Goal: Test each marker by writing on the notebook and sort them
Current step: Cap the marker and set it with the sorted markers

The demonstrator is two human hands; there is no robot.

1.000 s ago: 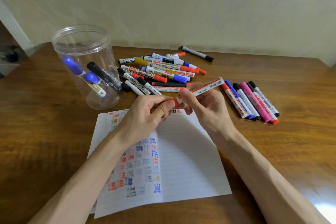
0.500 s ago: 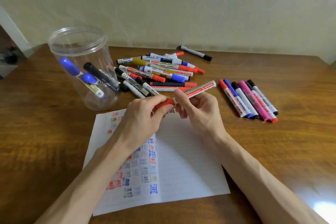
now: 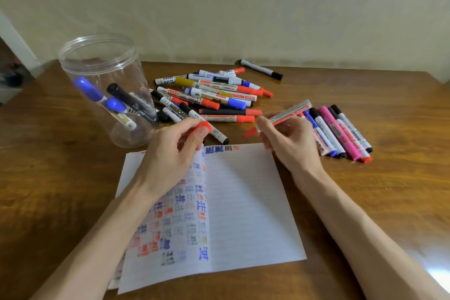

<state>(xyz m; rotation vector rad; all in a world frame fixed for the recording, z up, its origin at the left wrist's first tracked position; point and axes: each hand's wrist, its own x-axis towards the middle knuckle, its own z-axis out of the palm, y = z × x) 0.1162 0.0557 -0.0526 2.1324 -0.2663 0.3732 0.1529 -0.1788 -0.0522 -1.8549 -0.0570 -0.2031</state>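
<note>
My right hand (image 3: 289, 143) grips an uncapped red marker (image 3: 288, 113), its red tip pointing left above the notebook's top edge. My left hand (image 3: 174, 151) pinches the marker's red cap (image 3: 203, 126) between thumb and fingers, a short gap away from the tip. The open notebook (image 3: 243, 202) lies below both hands, its left page covered with red, blue and black test marks and a few marks along the top of the right page. A loose pile of markers (image 3: 211, 95) lies behind the hands.
A clear plastic jar (image 3: 104, 85) at the left holds blue and black markers. A sorted row of markers (image 3: 341, 131) lies at the right on the wooden table (image 3: 389, 190). One black-capped marker (image 3: 261, 69) lies alone near the wall.
My hands have pulled apart: the red cap came off the marker and stays in my left hand, while my right hand drew the marker to the right.
</note>
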